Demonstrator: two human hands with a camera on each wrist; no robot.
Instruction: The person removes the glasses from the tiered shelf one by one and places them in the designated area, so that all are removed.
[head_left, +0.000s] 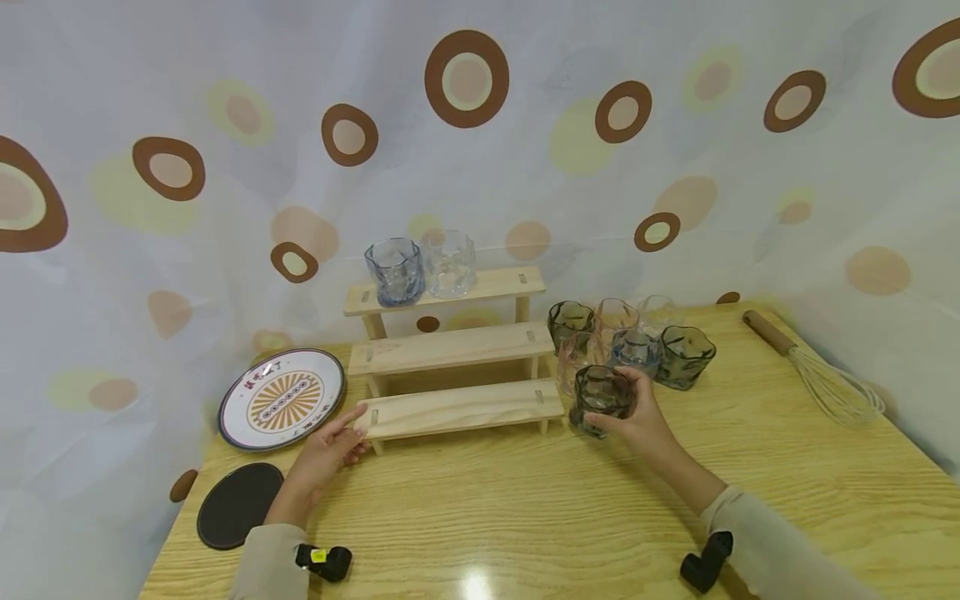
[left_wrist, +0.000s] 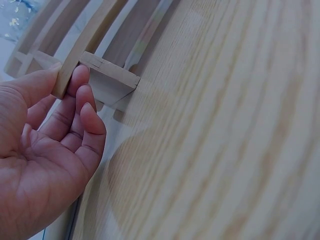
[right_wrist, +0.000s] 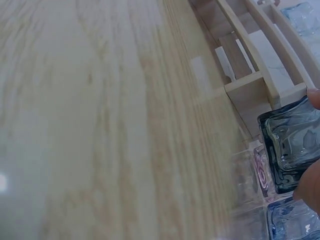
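My left hand [head_left: 327, 454] pinches the left end of the lowest step of a three-tier wooden rack [head_left: 457, 410]; in the left wrist view the thumb lies above the board and fingertips below it. A dark grey glass [head_left: 602, 396] with wavy sides is in my right hand [head_left: 643, 421], thumb and fingers around it, close to the rack's lower right end. Whether its base touches the table cannot be told. On the top tier stand a blue glass [head_left: 396, 271] and a clear glass [head_left: 449, 265]. The lower two tiers hold nothing.
Behind the held glass several more glasses cluster, including a blue one [head_left: 636, 350] and a dark one [head_left: 684, 358]. A whisk [head_left: 813, 367] lies at the right. At the left are a patterned plate [head_left: 330, 367] and a black round mat [head_left: 240, 506]. A patterned sheet [head_left: 525, 183] hangs behind.
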